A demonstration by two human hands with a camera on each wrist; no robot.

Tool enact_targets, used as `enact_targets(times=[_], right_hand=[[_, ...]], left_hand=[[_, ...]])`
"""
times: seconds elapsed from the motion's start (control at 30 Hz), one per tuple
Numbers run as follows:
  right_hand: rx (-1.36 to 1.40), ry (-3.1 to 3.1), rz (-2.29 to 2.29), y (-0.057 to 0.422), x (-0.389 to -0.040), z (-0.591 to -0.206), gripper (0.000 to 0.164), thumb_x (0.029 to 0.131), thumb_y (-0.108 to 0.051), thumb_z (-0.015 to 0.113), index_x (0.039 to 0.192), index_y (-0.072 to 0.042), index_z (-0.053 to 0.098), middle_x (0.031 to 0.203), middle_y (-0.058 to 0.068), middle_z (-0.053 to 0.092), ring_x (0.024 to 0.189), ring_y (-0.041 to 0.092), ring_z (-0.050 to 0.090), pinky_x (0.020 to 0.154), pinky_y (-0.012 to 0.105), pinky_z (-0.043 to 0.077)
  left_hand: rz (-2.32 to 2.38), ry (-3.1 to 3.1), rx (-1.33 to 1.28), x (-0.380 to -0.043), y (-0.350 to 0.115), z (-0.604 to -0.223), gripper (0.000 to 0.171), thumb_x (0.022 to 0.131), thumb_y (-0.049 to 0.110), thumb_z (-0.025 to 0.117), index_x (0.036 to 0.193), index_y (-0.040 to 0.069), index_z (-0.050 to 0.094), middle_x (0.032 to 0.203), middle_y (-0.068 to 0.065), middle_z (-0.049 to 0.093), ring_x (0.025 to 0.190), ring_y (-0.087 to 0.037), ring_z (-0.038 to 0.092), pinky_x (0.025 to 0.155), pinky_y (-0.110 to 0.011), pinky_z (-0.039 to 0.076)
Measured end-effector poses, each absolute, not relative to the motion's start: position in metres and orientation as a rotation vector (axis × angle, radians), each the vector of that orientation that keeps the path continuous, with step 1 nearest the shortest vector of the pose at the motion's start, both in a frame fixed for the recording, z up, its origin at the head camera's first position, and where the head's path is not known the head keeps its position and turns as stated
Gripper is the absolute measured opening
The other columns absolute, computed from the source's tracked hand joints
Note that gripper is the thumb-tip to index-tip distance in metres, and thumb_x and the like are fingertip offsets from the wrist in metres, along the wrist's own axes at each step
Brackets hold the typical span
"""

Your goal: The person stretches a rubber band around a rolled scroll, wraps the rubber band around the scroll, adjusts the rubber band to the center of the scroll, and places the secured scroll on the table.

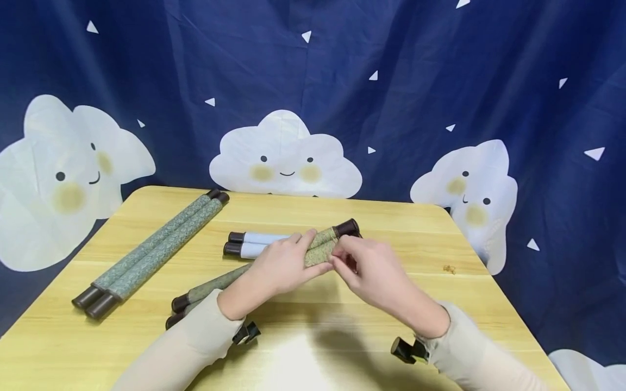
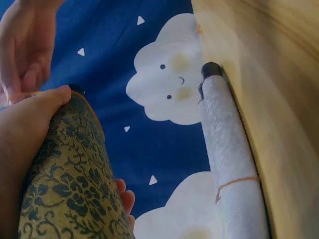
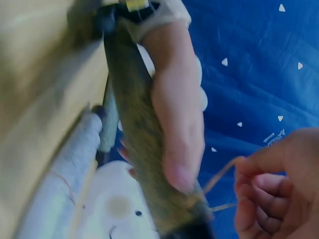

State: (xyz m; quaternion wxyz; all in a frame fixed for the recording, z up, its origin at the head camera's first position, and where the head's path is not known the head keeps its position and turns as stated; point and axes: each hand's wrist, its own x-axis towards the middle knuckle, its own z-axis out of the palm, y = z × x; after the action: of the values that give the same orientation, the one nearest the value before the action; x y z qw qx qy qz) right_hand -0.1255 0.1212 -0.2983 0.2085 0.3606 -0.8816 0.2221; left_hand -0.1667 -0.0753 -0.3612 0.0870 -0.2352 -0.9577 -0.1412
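Olive floral fabric is covering the scroll (image 2: 75,174), a paired roll with dark end caps (image 1: 346,227). Its long axis is running obliquely over the table (image 1: 430,231), from the person's near left to the far right. The left hand (image 1: 285,265) is gripping it toward the far-right end: the thumb is lying along one face, and fingertips are showing round the opposite edge. The right hand (image 1: 375,269) is working just beyond that grip, nearer to the end caps. Its fingers are curling, with thumb and forefinger pinching a thin tan band (image 3: 222,175). This band is spanning the gap between the scroll's side, just short of the cap, and the pinch; it is therefore running across the long axis, not along it. Under the scroll's far side, the pale scrolls (image 1: 251,250) are lying near the left hand; the green scrolls (image 1: 163,252) are lying well apart, to the left.
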Motion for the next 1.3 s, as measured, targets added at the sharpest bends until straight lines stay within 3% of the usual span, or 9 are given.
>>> enact_targets(times=[0.27,0.57,0.73,0.97,1.17,1.3], right_hand=[[0.813,-2.472,0.946,0.12,-0.118,-0.323,0.012,0.09,-0.013,0.071,0.086,-0.021,0.064,0.067,-0.017,0.054,0.053,-0.001,0.045,0.046,0.02,0.041],[1.313,-2.345,0.674,0.129,-0.144,-0.312,0.004,0.092,-0.008,0.067,0.091,-0.012,0.065,0.08,-0.008,0.061,0.067,0.003,0.051,0.057,0.016,0.046],[1.447,-2.47,0.644,0.141,-0.164,-0.294,0.004,0.092,-0.008,0.068,0.091,-0.011,0.068,0.084,-0.008,0.065,0.069,0.003,0.054,0.062,0.022,0.049],[1.303,-2.551,0.562,0.135,-0.166,-0.292,0.002,0.089,-0.014,0.073,0.091,-0.015,0.073,0.087,-0.009,0.063,0.065,0.003,0.051,0.058,0.021,0.046],[1.141,-2.612,0.663,0.124,-0.153,-0.298,0.002,0.091,-0.016,0.071,0.089,-0.017,0.072,0.073,-0.011,0.066,0.054,-0.002,0.048,0.051,0.019,0.045],[1.023,-2.722,0.897,0.121,-0.142,-0.301,0.005,0.093,-0.015,0.066,0.093,-0.018,0.071,0.078,-0.014,0.07,0.059,-0.003,0.056,0.057,0.021,0.049]], left_hand=[[-0.342,-2.799,-0.679,-0.166,-0.076,-0.358,0.09,0.088,0.076,0.039,0.146,0.008,0.04,0.118,-0.017,0.062,0.093,-0.035,0.065,0.076,-0.046,0.057],[-0.337,-2.795,-0.999,-0.162,-0.076,-0.363,0.101,0.078,0.083,0.048,0.147,0.01,0.041,0.125,-0.015,0.061,0.099,-0.032,0.065,0.082,-0.043,0.056],[-0.295,-2.79,-1.152,-0.161,-0.079,-0.365,0.094,0.082,0.082,0.044,0.149,0.016,0.039,0.126,-0.012,0.06,0.102,-0.03,0.064,0.085,-0.042,0.055],[-0.304,-2.836,-1.081,-0.157,-0.071,-0.37,0.089,0.089,0.077,0.035,0.152,0.013,0.033,0.131,-0.013,0.056,0.112,-0.031,0.06,0.09,-0.044,0.053],[-0.336,-2.815,-0.973,-0.16,-0.065,-0.373,0.09,0.088,0.077,0.041,0.148,0.01,0.039,0.12,-0.011,0.062,0.102,-0.03,0.064,0.084,-0.043,0.055],[-0.312,-2.77,-0.933,-0.163,-0.066,-0.374,0.089,0.086,0.075,0.047,0.145,0.009,0.043,0.118,-0.012,0.063,0.097,-0.029,0.065,0.078,-0.042,0.057]])
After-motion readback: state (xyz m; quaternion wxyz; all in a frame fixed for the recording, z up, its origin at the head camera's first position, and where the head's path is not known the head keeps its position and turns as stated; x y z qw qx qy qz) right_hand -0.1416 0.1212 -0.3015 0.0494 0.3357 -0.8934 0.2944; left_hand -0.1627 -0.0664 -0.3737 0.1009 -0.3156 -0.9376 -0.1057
